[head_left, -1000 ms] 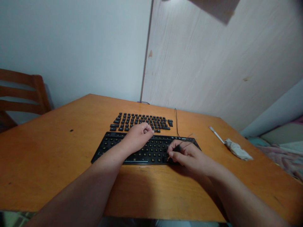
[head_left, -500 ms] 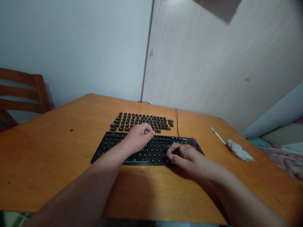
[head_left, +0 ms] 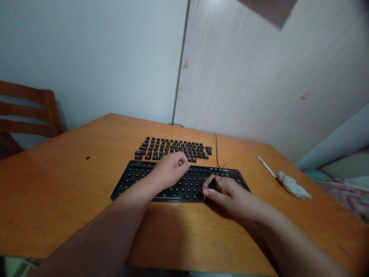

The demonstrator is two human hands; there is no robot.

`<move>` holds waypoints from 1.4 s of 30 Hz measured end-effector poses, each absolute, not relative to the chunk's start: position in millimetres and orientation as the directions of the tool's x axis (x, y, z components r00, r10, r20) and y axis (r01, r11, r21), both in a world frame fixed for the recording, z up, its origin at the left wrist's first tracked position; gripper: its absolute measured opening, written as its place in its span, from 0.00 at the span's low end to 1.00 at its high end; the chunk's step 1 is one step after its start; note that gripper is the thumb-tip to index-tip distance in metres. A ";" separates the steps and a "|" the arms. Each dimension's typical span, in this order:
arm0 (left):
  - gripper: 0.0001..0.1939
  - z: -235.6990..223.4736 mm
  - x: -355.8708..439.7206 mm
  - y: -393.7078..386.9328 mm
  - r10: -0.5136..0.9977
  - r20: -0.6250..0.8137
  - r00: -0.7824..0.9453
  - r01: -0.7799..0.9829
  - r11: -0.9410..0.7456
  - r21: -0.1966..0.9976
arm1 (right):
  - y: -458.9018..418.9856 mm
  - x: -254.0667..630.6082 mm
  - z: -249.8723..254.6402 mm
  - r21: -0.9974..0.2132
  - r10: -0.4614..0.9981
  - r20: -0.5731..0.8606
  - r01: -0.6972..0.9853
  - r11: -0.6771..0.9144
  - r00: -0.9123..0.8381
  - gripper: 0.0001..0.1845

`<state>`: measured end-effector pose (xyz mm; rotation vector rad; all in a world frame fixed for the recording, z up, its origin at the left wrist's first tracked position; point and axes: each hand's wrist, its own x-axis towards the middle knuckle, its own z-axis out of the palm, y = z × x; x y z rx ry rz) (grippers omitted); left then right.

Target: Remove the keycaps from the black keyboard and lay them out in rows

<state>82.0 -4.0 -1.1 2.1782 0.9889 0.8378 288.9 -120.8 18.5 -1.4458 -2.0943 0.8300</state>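
Note:
A black keyboard [head_left: 184, 189] lies on the wooden table, most of its keycaps off and the small switches bare. My right hand [head_left: 227, 192] is closed around a keycap puller [head_left: 213, 183], a small black piece with thin wires, over the right part of the keyboard. Resting across the keyboard's upper middle, my left hand [head_left: 171, 171] has its fingers curled in, and whatever they hold is hidden. Just beyond it, rows of loose black keycaps [head_left: 167, 146] are laid out in keyboard order, a few of them covered by the left hand.
A black cable [head_left: 216, 150] runs from the keyboard toward the wall. To the right lie a white-handled brush [head_left: 266, 166] and a crumpled cloth [head_left: 292, 185]. One small dark piece [head_left: 88, 158] sits on the left of the table [head_left: 57, 192], and a wooden chair [head_left: 29, 111] stands beyond.
The right hand has turned the keycap puller slightly over the same spot. The left hand stays almost still. The whole view has shifted a little.

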 end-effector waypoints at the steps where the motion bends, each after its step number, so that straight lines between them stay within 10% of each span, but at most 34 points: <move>1: 0.11 -1.6 82.2 -4.0 0.795 0.300 0.527 0.422 -0.551 0.720 | -120.8 288.6 18.5 -0.698 0.940 0.035 0.666 0.266 -0.339 0.11; 42: 0.10 -4.1 79.5 -3.7 0.762 0.265 0.590 0.448 -0.583 0.678 | -116.5 287.0 -0.4 -0.925 0.993 0.095 0.363 0.112 -0.064 0.17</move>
